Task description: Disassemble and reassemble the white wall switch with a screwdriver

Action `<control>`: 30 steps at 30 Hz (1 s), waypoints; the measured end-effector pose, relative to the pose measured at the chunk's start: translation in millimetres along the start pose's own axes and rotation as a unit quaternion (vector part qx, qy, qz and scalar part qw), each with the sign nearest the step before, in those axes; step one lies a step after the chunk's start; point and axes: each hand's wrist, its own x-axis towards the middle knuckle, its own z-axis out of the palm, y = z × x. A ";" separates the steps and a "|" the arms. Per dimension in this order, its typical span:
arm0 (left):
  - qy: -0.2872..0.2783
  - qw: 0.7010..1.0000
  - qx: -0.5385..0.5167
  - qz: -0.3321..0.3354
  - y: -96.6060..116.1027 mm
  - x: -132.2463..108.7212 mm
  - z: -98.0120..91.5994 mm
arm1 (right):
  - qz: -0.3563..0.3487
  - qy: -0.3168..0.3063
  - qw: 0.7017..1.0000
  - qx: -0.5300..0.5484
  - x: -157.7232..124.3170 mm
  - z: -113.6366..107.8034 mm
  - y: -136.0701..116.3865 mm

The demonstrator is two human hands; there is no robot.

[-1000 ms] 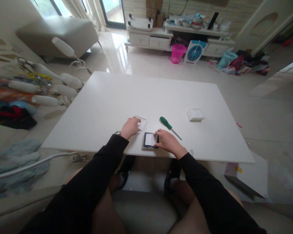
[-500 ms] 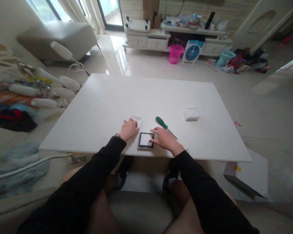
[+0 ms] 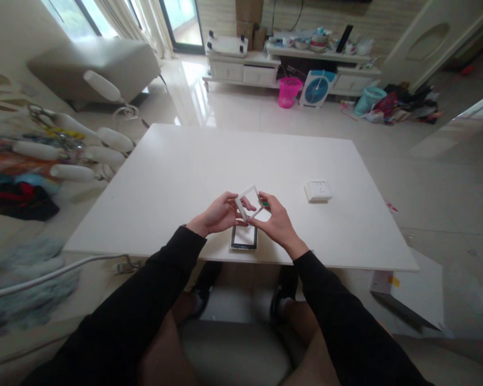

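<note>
A white square frame (image 3: 245,194), open in its middle, is held tilted above the table. My left hand (image 3: 220,214) grips its left side, fingers closed on the edge. On the opposite side, my right hand (image 3: 277,221) pinches the frame between thumb and fingers. Below them a square switch plate (image 3: 244,238) with a black border and white centre lies flat near the table's front edge, its top partly covered by my hands. Behind my right fingers shows a bit of a green screwdriver handle (image 3: 266,203); the rest of it is hidden.
On the right of the white table (image 3: 177,166) sits a white socket box (image 3: 319,191). Beyond the table are a pink basket (image 3: 289,93), a blue fan (image 3: 317,88) and a low cabinet (image 3: 241,71). A lamp with white shades (image 3: 115,139) stands by the left edge.
My left hand has lifted the white frame off the table and brought it right. My right hand has left the switch plate and now grips the frame too.
</note>
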 end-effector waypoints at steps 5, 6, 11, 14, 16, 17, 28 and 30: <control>-0.028 1.000 0.005 -0.003 7.8 -7.4 2.9 | 0.072 0.029 0.995 0.068 -1.2 1.3 -13.2; -0.036 0.999 0.003 -0.004 9.8 -9.4 4.1 | 0.079 0.033 0.993 0.077 -1.4 0.9 -15.6; -0.042 0.999 -0.024 0.007 16.7 -14.5 8.0 | 0.010 0.012 0.997 0.070 -3.1 -3.2 -21.2; -0.040 0.999 -0.031 0.006 18.4 -14.0 5.9 | -0.038 0.010 0.998 0.047 -4.3 -7.1 -21.8; -0.025 0.999 -0.034 0.000 20.0 -13.7 4.0 | -0.056 0.010 0.997 0.043 -4.8 -9.3 -21.9; -0.011 0.999 -0.035 -0.006 21.1 -13.7 3.4 | -0.063 0.008 0.997 0.044 -5.0 -9.8 -21.8; 0.241 0.964 0.112 -0.027 20.5 -10.5 3.9 | -0.120 -0.004 0.993 -0.025 -8.7 -8.3 -10.4; 0.230 0.960 0.155 -0.030 19.1 -11.5 4.7 | -0.124 -0.030 0.991 -0.038 -10.5 -8.9 -5.5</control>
